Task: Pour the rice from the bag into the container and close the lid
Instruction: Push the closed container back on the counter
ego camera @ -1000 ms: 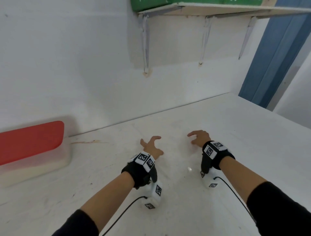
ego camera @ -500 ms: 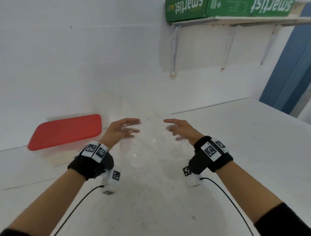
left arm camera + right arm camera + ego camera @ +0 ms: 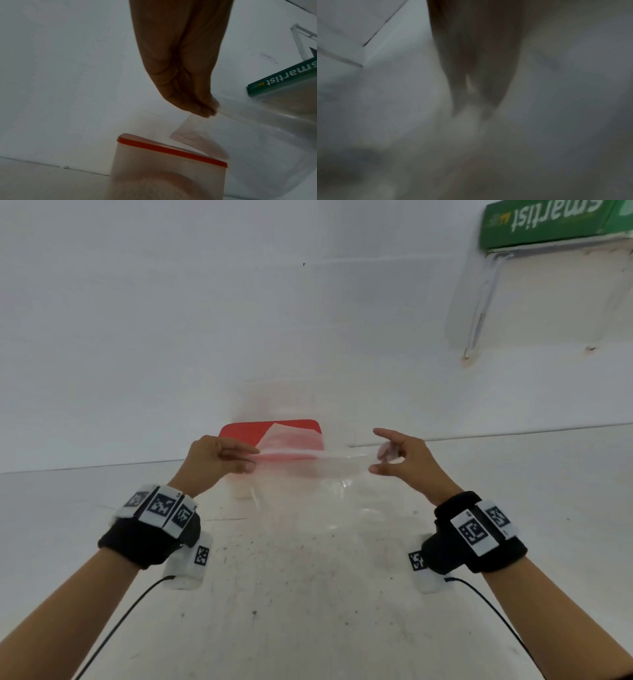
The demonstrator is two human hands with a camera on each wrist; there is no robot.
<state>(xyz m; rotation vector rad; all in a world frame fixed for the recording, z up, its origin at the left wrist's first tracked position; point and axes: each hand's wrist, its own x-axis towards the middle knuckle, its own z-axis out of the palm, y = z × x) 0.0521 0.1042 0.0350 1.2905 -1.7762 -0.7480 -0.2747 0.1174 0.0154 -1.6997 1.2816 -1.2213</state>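
Observation:
A clear plastic bag (image 3: 308,470) hangs stretched between my hands above the white table. My left hand (image 3: 251,458) pinches the left end of its top edge. My right hand (image 3: 378,455) pinches the right end, index finger raised. Whether the bag holds rice I cannot tell through the blur. Behind it, against the wall, stands a translucent container (image 3: 239,491) with a red lid (image 3: 246,430) on it. In the left wrist view my left hand (image 3: 208,113) pinches the bag (image 3: 274,135) above the container (image 3: 154,169) and its lid (image 3: 171,149). The right wrist view is blurred and shows only my right hand (image 3: 471,108).
The white table (image 3: 308,611) runs from me to the white wall. A green box (image 3: 548,220) marked "smartist" lies on a wall shelf at the upper right, held by a metal bracket (image 3: 479,302). Cables trail from both wrist cameras.
Both hands rose off the table and took hold of the bag's top edge. The view swung left, so the red-lidded container now sits centred behind the bag.

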